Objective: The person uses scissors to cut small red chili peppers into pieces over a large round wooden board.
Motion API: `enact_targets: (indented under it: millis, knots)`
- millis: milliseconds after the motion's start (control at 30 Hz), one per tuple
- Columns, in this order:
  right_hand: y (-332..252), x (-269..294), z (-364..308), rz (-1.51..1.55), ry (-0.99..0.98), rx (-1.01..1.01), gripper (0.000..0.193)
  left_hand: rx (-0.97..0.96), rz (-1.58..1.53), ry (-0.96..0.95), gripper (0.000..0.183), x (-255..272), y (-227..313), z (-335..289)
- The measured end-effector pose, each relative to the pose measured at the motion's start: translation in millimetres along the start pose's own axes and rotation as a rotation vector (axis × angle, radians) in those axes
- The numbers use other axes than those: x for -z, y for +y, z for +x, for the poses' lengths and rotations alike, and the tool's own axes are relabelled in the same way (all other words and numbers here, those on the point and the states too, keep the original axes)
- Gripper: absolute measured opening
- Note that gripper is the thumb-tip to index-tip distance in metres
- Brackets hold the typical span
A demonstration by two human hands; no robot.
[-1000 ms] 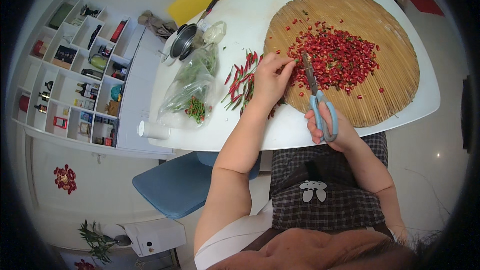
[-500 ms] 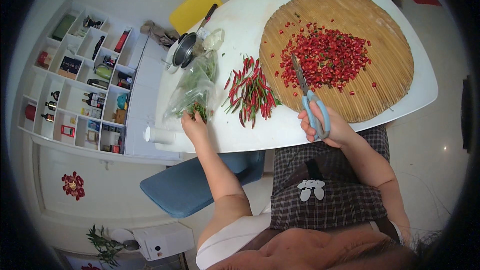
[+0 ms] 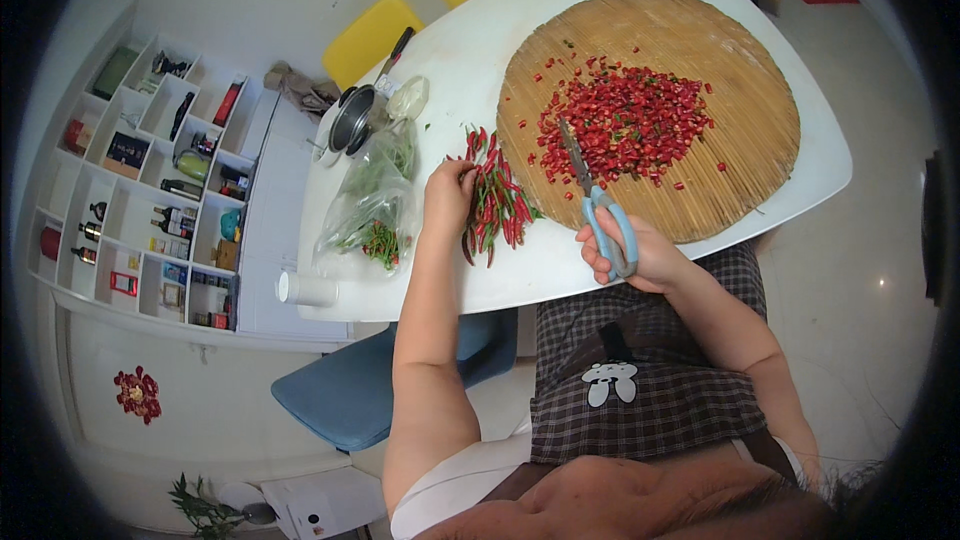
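My left hand is at the left side of a pile of whole red chili peppers on the white table. Its fingertips are pinched together on a chili pepper at that edge, partly hidden by the fingers. In my right hand are scissors with light blue handles, their blades pointing away from me over the near left part of a round wooden board. Cut red chili pieces lie heaped on the board, just beyond the blades.
Left of the whole peppers lies a clear plastic bag of greens, with chili stems by its near end. A black pan and a knife are farther back. A white cylinder lies near the table's left corner.
My left hand has moved right and away from me, from the stems by the plastic bag to the whole chili peppers. My right hand keeps hold of the scissors.
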State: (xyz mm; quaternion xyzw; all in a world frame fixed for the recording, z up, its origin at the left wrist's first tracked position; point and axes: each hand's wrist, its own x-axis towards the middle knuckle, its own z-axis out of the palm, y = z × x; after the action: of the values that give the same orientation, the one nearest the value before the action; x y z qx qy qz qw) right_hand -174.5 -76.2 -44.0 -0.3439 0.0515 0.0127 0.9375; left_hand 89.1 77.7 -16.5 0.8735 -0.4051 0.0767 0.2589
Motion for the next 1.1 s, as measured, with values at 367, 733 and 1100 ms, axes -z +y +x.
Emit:
enact_targets:
  millis: [367, 733, 1100]
  knots:
    - [-1, 1, -3, -0.005, 0.000, -0.022, 0.043, 0.246, -0.211, -0.030, 0.013, 0, 1, 2]
    - [5, 13, 4, 0.038, -0.081, 0.023, 0.054, 0.186, -1.055, -0.087, 0.011, 0, 120, 21]
    - [7, 9, 3, 0.039, -0.073, 0.021, 0.053, 0.195, -0.953, -0.115, 0.013, -28, 121, 6]
